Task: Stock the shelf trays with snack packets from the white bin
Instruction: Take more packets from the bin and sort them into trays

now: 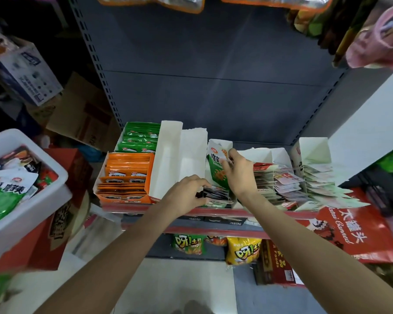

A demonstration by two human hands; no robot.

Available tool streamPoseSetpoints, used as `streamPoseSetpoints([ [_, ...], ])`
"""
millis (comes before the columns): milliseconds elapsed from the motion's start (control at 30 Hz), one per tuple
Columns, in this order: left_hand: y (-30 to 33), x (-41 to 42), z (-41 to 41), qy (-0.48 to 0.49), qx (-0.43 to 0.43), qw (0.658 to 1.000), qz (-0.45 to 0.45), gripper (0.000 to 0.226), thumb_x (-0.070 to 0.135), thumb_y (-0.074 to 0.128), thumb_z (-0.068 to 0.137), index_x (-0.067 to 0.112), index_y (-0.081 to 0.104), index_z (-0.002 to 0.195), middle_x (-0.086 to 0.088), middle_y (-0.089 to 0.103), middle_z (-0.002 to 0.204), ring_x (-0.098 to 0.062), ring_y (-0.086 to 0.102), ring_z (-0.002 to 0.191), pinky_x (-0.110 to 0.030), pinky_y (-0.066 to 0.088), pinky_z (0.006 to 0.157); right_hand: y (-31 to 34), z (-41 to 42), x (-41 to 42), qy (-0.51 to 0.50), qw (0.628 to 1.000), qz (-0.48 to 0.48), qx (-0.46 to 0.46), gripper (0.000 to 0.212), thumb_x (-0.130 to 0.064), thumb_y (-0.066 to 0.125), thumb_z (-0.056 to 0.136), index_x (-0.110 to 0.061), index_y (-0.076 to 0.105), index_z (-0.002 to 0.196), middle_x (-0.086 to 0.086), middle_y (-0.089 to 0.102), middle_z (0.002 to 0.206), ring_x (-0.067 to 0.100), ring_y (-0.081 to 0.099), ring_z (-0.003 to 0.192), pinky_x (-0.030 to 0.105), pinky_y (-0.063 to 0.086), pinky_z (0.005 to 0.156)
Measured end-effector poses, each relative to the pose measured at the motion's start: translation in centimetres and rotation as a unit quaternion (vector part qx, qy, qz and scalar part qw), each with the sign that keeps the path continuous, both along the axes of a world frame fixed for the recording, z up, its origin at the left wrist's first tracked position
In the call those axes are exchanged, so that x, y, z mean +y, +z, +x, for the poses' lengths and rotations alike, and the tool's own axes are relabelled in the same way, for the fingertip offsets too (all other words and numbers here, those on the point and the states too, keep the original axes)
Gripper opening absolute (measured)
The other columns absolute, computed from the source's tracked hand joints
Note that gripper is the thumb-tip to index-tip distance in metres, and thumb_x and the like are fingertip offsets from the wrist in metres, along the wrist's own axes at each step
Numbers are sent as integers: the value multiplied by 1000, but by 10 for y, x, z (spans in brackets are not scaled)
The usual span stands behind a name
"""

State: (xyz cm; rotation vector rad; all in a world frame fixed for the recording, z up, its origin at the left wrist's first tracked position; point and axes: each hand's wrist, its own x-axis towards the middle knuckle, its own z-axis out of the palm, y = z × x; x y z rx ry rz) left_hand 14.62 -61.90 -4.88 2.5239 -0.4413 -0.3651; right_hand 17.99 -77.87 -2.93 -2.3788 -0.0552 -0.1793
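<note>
The white bin [41, 200] sits at the left on a red carton, filled with green-and-white and dark snack packets [7, 189]. On the shelf, my left hand [186, 192] grips a small stack of dark packets [216, 193] at the front of a white tray. My right hand [238, 171] pinches a green-and-white snack packet [216, 171], held upright in that same tray [222, 143]. An orange tray [125, 177] and a green tray [139, 139] hold rows of packets to the left. A tall white tray [170, 155] stands between them and my hands.
More white trays with pale packets [313, 177] fill the shelf's right side. A red shelf edge [213, 210] runs below my hands. Yellow and green snack bags [243, 250] hang on the lower shelf. Cardboard boxes [77, 114] are stacked at the back left. A red carton [354, 232] lies right.
</note>
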Motion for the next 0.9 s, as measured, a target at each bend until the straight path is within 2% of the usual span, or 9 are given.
streamPoseSetpoints([
  [100,0,-1,-1,2,4,1000,-2,42,29,63,89,25,53,129,1,51,131,-15,48,118,-34,41,100,-5,1,4,-29,999,36,-8,18,-17,48,97,-2,50,87,13,60,78,27,57,69,37,45,58],
  [167,0,-1,-1,3,5,1000,-3,41,28,63,89,25,53,129,0,51,131,-15,48,119,-35,41,100,-7,2,5,-37,999,36,-4,19,-18,47,98,-3,47,86,13,57,76,26,53,66,34,39,55],
  [300,-1,0,0,5,5,1000,-5,40,27,62,90,25,53,129,1,50,132,-15,47,119,-34,41,99,-2,-1,-3,57,990,-118,44,6,-6,47,94,-3,48,99,18,62,80,32,56,68,32,41,57],
  [400,-1,0,2,11,6,1000,-9,41,26,62,90,26,53,129,1,50,131,-15,46,119,-34,42,99,13,-1,-15,111,956,-264,66,36,2,48,88,-11,38,120,19,63,82,39,60,74,39,46,58],
  [467,-1,-1,2,10,9,1000,-9,40,26,62,90,26,53,129,1,50,130,-16,46,119,-34,42,98,23,3,-19,136,933,-325,77,44,3,49,86,-14,36,125,21,62,89,40,60,81,37,42,58],
  [600,-1,0,1,15,9,1000,-17,46,27,64,88,24,50,132,2,52,133,-15,47,120,-34,42,100,27,15,-12,201,905,-352,132,32,1,45,87,-13,47,116,19,62,103,38,59,94,35,42,66],
  [733,-3,1,-1,43,15,998,-34,55,29,69,84,19,47,134,2,54,134,-15,50,121,-33,43,101,19,23,-4,229,895,-350,157,35,10,41,86,-16,53,106,13,57,93,36,58,90,35,45,69],
  [833,-5,-1,-3,66,28,996,-49,58,29,71,83,18,46,134,1,53,134,-15,51,120,-33,44,100,12,24,1,227,888,-350,194,35,11,40,86,-21,39,72,9,49,89,28,49,83,31,37,68],
  [900,-5,-2,-2,72,36,995,-54,59,28,71,83,17,45,135,0,52,135,-15,50,120,-32,44,100,13,26,4,237,886,-331,220,39,8,42,88,-23,32,66,6,51,93,25,47,87,29,34,71],
])
